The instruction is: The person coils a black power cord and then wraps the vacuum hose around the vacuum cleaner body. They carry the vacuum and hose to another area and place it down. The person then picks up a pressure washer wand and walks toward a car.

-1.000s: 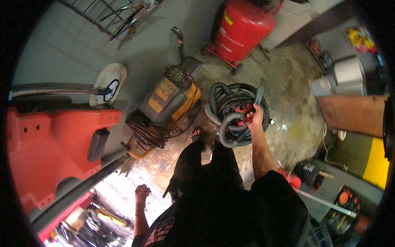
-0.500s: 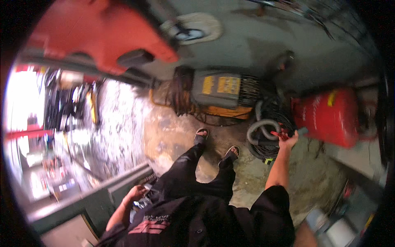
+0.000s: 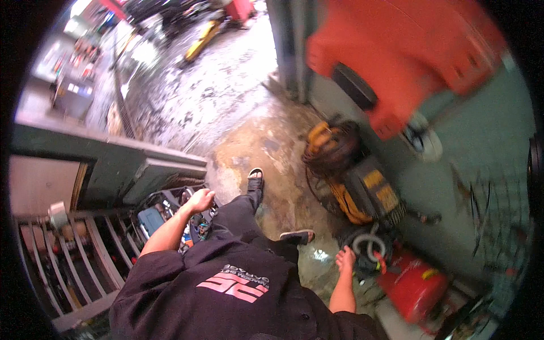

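My left hand (image 3: 201, 200) is raised at my left side with its fingers curled in; nothing sticks out of it. Behind it stands a bin of jumbled tools and parts (image 3: 164, 211), with a blue case (image 3: 150, 220) at its near side. Hanging low on my right, my right hand (image 3: 344, 259) has loosely bent fingers, with no object visible in it. Nearest to it is a coil of grey ribbed hose (image 3: 369, 247) with a red-handled item (image 3: 381, 262) by it, apart from my fingers.
A grey-and-yellow machine (image 3: 365, 195) with coiled cable stands along the right wall, below a large red panel (image 3: 408, 62). A red tank (image 3: 411, 283) lies beyond the hose. On the left is a slatted metal rack (image 3: 73, 260). Wet, bright floor (image 3: 226, 79) stretches ahead.
My view has turned left towards the bright doorway, and my feet have stepped. My right hand has come away from the red-handled item by the hose. My left hand has risen and swung forward.
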Tool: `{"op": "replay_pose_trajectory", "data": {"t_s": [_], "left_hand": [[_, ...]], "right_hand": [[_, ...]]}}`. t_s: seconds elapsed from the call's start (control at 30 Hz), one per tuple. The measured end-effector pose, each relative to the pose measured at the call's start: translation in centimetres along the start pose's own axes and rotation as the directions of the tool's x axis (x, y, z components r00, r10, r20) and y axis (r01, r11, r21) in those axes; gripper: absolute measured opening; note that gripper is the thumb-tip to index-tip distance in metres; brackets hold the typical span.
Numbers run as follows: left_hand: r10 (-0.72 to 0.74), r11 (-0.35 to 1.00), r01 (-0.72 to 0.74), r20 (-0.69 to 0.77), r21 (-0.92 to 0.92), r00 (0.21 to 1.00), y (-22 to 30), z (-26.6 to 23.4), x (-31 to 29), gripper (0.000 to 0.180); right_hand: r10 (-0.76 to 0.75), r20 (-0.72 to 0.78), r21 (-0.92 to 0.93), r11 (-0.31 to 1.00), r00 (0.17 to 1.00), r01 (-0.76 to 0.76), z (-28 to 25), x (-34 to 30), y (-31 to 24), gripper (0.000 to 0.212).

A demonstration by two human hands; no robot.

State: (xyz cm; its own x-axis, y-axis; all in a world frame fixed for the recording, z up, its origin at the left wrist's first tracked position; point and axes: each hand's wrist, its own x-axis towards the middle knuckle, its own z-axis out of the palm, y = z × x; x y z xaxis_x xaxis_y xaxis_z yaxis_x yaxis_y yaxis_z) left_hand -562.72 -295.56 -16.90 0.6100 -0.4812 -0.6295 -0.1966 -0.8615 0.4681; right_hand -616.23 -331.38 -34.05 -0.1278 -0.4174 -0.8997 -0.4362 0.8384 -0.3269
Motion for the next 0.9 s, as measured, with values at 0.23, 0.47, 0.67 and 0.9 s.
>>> {"op": "replay_pose_trajectory", "data": {"t_s": [0.23,0.47,0.67,0.9], "left_hand": [[-0.300,0.908,0.233,-0.152,-0.349,0.942,-14.1,-2.7,4.4,0.056],[-0.153,0.580,0.215,0.154,-0.785,0.976,-14.8,-3.9,9.0,0.044],[-0.319,0.488,0.502,0.389,-0.714,0.864,-18.1,-10.2,12.5,0.048],[-0.706,0.122,0.274,0.111,-0.954,0.699,-17.7,-23.9,16.8,0.033]], "right_hand": [[-0.073,0.111,-0.463,0.878,0.991,0.117,23.0,-6.0,-10.4,0.051],[-0.157,0.545,-0.618,0.588,0.824,0.521,47.4,-14.1,-20.1,0.081],[-0.114,0.810,-0.530,0.275,0.575,0.802,63.6,-16.6,-31.7,0.066],[0.061,0.464,-0.791,0.477,0.884,0.383,85.5,-15.3,-44.3,0.050]]}}
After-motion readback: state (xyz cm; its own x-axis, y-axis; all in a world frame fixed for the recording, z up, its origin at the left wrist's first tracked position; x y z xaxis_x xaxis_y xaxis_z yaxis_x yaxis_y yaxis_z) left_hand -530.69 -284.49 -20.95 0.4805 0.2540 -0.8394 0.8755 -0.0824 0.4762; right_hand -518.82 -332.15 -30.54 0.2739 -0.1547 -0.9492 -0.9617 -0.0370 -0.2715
